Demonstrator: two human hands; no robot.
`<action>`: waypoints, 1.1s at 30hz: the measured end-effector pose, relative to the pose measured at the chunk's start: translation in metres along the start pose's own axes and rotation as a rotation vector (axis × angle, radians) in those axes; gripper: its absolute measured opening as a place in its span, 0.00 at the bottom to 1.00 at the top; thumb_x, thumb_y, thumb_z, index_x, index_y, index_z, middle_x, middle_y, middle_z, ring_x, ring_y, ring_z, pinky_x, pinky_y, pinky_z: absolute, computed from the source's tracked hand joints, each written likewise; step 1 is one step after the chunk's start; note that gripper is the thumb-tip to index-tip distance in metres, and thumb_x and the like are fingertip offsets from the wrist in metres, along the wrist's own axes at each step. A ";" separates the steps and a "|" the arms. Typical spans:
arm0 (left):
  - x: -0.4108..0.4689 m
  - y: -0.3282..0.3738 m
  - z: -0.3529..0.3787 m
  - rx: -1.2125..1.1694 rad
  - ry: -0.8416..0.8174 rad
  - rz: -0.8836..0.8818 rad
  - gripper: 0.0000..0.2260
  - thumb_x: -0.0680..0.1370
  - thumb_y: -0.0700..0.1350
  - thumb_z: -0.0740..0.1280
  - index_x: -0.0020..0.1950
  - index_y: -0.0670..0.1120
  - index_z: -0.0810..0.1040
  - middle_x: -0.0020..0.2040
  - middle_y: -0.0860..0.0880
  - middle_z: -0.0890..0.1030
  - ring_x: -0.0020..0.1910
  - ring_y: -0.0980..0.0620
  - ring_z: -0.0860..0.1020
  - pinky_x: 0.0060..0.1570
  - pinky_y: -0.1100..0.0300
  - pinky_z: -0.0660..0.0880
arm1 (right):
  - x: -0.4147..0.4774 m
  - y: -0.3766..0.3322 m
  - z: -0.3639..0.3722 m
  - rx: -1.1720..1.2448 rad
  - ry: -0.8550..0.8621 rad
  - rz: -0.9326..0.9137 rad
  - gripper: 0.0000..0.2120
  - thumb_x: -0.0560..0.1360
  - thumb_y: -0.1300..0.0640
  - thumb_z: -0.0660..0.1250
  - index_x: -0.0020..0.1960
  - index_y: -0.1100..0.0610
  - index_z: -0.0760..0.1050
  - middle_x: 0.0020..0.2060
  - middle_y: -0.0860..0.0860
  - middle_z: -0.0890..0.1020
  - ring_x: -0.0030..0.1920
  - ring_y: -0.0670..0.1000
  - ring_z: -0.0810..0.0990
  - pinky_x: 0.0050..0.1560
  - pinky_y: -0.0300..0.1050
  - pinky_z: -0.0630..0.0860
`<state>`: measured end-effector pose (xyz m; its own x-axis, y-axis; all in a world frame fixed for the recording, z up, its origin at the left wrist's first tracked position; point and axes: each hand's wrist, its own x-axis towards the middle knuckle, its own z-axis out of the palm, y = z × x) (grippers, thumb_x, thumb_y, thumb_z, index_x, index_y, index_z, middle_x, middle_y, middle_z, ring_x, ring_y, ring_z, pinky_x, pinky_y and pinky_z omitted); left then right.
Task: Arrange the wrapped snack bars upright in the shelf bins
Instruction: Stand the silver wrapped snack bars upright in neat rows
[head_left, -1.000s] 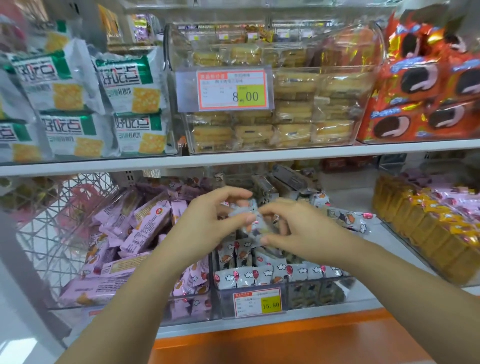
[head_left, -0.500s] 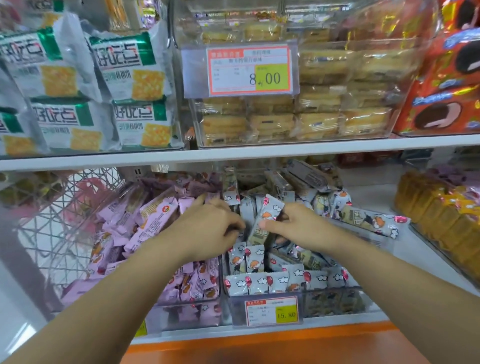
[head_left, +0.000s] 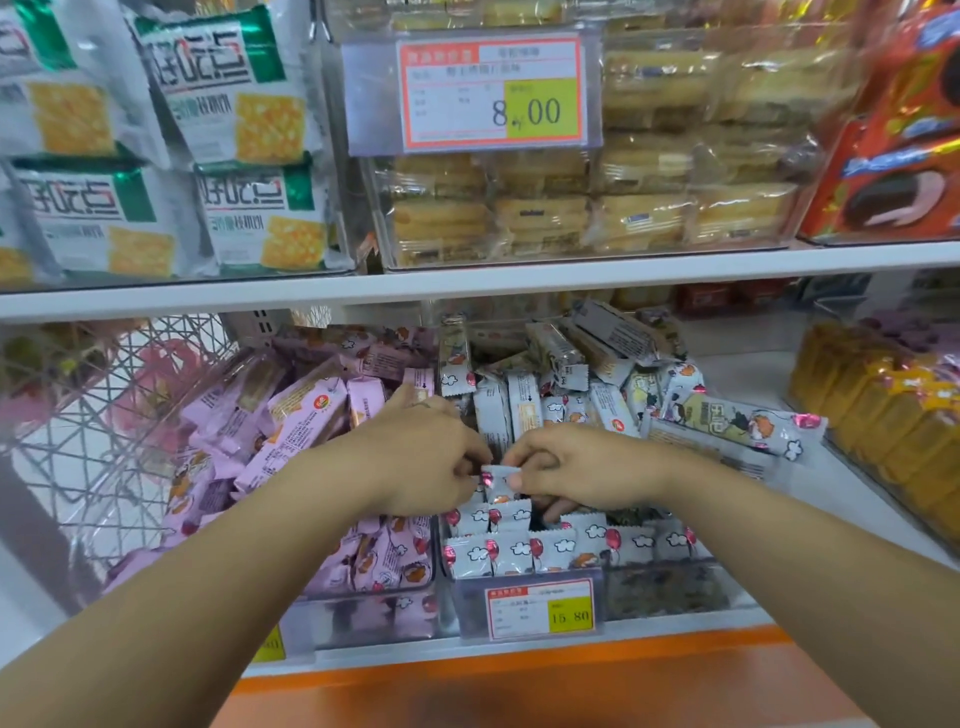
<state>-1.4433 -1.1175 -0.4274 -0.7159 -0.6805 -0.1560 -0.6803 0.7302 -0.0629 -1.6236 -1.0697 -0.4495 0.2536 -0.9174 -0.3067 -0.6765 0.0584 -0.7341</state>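
Snack bar (head_left: 497, 480) was held low in the middle shelf bin (head_left: 675, 592).
I had my left hand (head_left: 423, 457) and right hand (head_left: 587, 465) together, both pinching its white wrapper just behind the upright front rows.

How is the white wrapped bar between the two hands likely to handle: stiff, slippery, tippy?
Probably light: the left hand and right hand hold the white wrapped bar by fingertips alone. Its glossy film looks slippery, its crimped end floppy. Narrow, it would likely tip unless packed like the front-row bars.
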 end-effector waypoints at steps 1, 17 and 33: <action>-0.001 0.000 0.001 -0.023 0.010 0.004 0.17 0.79 0.51 0.58 0.68 0.57 0.69 0.54 0.56 0.78 0.70 0.54 0.60 0.71 0.44 0.38 | 0.000 -0.001 0.002 -0.028 -0.016 0.006 0.12 0.78 0.49 0.62 0.58 0.54 0.72 0.47 0.47 0.78 0.54 0.52 0.80 0.58 0.52 0.77; -0.006 0.013 0.013 -0.081 0.152 0.009 0.13 0.81 0.55 0.55 0.61 0.58 0.76 0.56 0.57 0.79 0.65 0.55 0.66 0.72 0.46 0.39 | -0.011 0.004 -0.030 -0.636 0.107 0.041 0.17 0.75 0.61 0.66 0.63 0.57 0.74 0.61 0.53 0.78 0.58 0.52 0.77 0.61 0.48 0.75; -0.011 0.011 0.015 -0.132 0.167 0.016 0.13 0.81 0.54 0.55 0.60 0.57 0.77 0.58 0.59 0.78 0.66 0.57 0.64 0.72 0.48 0.37 | -0.027 -0.011 -0.038 -0.728 0.157 -0.016 0.17 0.76 0.58 0.67 0.64 0.51 0.73 0.64 0.51 0.73 0.63 0.51 0.72 0.62 0.47 0.70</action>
<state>-1.4405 -1.1005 -0.4409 -0.7352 -0.6778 0.0101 -0.6757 0.7339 0.0695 -1.6489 -1.0602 -0.4103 0.2027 -0.9646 -0.1687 -0.9742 -0.1812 -0.1344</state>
